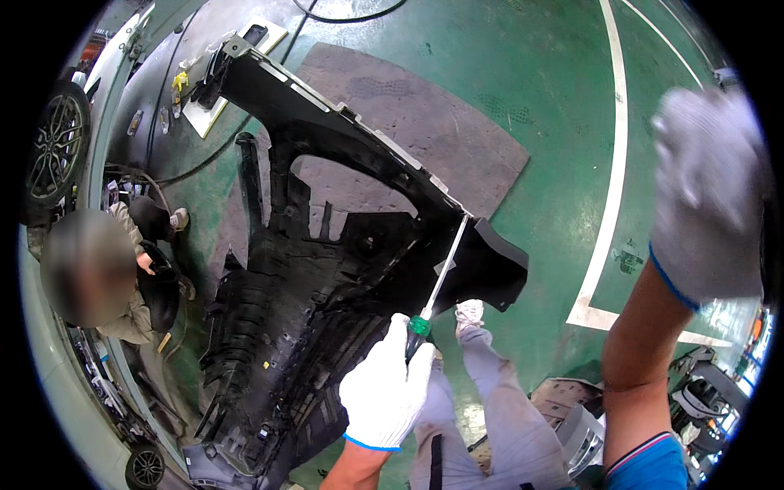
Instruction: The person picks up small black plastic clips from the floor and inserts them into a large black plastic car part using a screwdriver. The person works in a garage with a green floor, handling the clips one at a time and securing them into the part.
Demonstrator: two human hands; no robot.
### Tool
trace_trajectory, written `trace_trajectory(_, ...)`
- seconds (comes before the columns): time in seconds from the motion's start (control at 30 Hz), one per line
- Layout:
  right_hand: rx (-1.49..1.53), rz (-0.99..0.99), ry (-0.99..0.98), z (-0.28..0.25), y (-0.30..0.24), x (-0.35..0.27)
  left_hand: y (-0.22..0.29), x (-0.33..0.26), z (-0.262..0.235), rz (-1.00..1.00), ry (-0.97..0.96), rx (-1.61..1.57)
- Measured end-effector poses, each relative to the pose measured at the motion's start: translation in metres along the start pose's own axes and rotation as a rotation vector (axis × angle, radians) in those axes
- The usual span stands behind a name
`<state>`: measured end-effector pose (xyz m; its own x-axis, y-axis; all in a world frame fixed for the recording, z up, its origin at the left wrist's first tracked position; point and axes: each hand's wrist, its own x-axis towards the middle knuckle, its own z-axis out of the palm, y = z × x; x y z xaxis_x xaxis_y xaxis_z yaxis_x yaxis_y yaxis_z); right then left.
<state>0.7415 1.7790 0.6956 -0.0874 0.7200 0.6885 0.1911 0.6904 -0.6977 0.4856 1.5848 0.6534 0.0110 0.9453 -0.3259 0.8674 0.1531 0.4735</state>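
Note:
My left hand (388, 388), in a white knit glove with a blue cuff, is closed round the handle of a long screwdriver (445, 273). The handle is green and black. Its bright shaft reaches up and away to the edge of a large black plastic car bumper (343, 135), where the tip appears to touch. The bumper lies across the space in front of me and to my left. High at the far right is my right hand (710, 180), gloved in grey and smeared by motion. It is apart from the bumper, and its fingers cannot be made out.
A worn brown mat (457, 122) lies under the bumper on the green floor. At left, another person (135, 278) crouches beside a light-coloured car (73, 408). Small bottles (175, 94) stand at far left. White floor lines (608, 220) run to the right. Loose parts (580, 433) lie near my legs.

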Motion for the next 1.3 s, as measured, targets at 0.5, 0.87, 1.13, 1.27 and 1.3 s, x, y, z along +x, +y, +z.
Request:
trace_trajectory(0.5,-0.371,0.303,-0.304,0.055,-0.009,-0.123,-0.037,-0.035,0.026,-0.313,0.067,-0.186)
trace_trajectory(0.87,-0.355,0.808,-0.747,0.056,0.035,-0.138,-0.061,-0.064,0.044,-0.453,-0.051,-0.328)
trace_trajectory(1.13,-0.188,1.044,-0.653,0.049,0.042,-0.136,-0.066,-0.077,0.050,-0.535,-0.144,-0.470)
trace_trajectory(1.27,-0.221,1.062,-0.595,0.054,0.040,-0.143,-0.075,-0.091,0.064,-0.477,-0.102,-0.445)
trace_trajectory(1.3,-0.223,1.072,-0.595,0.055,0.039,-0.143,-0.077,-0.094,0.066,-0.472,-0.108,-0.459)
